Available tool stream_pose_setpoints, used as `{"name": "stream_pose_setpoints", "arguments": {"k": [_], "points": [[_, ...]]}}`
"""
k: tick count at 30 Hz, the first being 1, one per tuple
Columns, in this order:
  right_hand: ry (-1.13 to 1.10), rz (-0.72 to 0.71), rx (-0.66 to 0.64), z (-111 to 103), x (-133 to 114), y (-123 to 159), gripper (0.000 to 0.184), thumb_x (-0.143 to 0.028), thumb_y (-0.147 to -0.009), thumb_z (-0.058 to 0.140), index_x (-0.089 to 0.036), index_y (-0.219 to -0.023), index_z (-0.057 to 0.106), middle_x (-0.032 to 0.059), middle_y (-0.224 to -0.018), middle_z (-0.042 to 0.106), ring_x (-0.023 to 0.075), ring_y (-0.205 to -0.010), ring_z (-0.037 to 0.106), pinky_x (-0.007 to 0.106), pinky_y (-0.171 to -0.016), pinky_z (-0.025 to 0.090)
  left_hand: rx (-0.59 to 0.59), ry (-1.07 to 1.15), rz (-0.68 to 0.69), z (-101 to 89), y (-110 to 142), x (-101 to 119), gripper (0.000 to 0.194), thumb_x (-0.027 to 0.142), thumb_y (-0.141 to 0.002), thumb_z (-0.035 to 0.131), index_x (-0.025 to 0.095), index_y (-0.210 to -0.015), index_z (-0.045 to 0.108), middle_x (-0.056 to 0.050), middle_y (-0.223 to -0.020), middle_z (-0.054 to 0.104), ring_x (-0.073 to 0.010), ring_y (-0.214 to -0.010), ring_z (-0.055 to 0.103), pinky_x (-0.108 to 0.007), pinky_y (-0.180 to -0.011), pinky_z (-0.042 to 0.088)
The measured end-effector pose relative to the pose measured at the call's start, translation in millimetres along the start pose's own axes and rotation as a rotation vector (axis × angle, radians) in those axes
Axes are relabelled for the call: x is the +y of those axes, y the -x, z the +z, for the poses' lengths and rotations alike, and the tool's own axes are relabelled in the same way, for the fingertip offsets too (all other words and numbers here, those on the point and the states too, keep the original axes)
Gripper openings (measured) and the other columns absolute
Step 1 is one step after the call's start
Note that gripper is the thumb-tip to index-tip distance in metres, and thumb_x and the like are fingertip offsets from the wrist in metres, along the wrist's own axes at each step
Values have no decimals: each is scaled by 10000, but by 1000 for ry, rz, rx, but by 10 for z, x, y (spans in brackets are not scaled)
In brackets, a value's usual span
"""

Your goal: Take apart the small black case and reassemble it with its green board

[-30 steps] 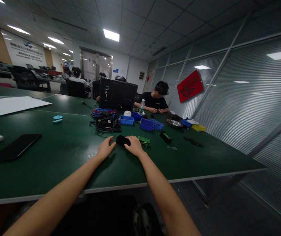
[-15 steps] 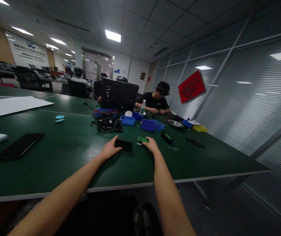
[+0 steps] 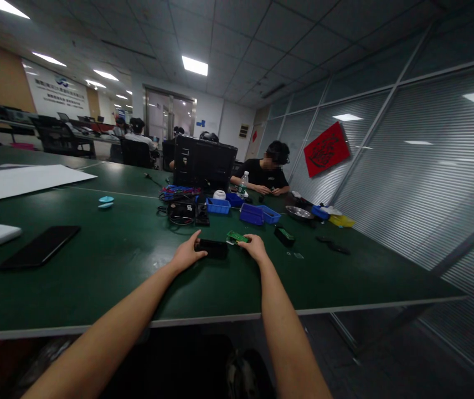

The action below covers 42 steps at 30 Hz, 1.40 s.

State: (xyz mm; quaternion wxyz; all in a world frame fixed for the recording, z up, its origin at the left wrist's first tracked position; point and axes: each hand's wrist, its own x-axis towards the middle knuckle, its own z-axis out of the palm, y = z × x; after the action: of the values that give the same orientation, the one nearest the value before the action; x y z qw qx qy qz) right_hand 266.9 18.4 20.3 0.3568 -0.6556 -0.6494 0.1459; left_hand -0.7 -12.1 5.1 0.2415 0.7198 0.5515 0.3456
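My left hand grips the left end of a black rectangular case, thumb on the near side and fingers on the far side. Just right of it, a green circuit board is pinched in my right hand by its right end. The board is tilted, with a pale part showing at its lower left edge. Case and board are close together, with the board slightly behind the case's right end. A second black case with a green board in it lies right of my right hand.
Blue bins, a black power adapter with cables, and a monitor stand behind my hands. A metal bowl is at the back right. Small clear pieces lie right. A black tablet-like slab lies left. A person sits opposite.
My right hand has brought the circuit board a little left, nearer the black case, and tilted it. My left hand keeps its grip. The whole view has shifted slightly.
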Motion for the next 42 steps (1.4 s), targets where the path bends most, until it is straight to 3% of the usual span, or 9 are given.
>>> {"name": "stream_pose_setpoints", "arguments": {"k": [3,7,14,24,33,38,42], "points": [[-322,-49,20,64,-82,7,501,-368,-642,634,-120,-1077,594,60,-818,630,174,-731,571,282,-665,439,7,-6,-9,5,-5,0,823,327,-635,643,208,-1353,260,-56,-1119,595,-186,-989,569,-259,-848,412],[-667,-153,-86,165,-227,59,520,-364,-640,647,-141,-1105,578,32,-781,610,147,-695,546,276,-672,425,7,6,-9,16,-15,-11,825,320,-631,650,208,-1351,262,-52,-1112,599,-180,-979,573,-253,-849,409],[-459,-362,-187,222,-474,185,392,-335,-620,677,-208,-990,643,5,-843,551,127,-738,494,250,-684,389,26,23,13,30,-27,-27,824,296,-619,666,226,-1340,272,-35,-1109,611,-176,-982,581,-250,-847,414],[-320,-365,-230,305,-484,197,399,-319,-617,684,-188,-990,637,21,-882,560,140,-758,519,275,-723,411,10,34,22,27,-18,-21,837,302,-622,666,224,-1349,257,-49,-1133,595,-174,-996,573,-252,-857,413],[-393,-300,-289,307,-479,207,464,-324,-624,681,-189,-1060,599,58,-1018,607,181,-922,542,332,-844,397,7,13,8,3,-3,25,815,304,-619,664,231,-1339,288,-52,-1136,588,-182,-992,571,-262,-864,410],[-363,-266,-315,289,-473,212,399,-323,-637,667,-173,-1003,625,57,-982,627,177,-884,547,333,-835,396,-1,18,7,5,1,41,808,298,-622,663,231,-1338,293,-50,-1135,588,-181,-978,577,-265,-860,414],[-336,-265,-353,281,-474,228,469,-336,-632,670,-177,-1067,593,53,-993,615,164,-849,544,315,-795,407,41,23,35,21,-8,16,780,282,-620,663,221,-1320,324,-44,-1115,601,-176,-990,571,-256,-861,417]]}}
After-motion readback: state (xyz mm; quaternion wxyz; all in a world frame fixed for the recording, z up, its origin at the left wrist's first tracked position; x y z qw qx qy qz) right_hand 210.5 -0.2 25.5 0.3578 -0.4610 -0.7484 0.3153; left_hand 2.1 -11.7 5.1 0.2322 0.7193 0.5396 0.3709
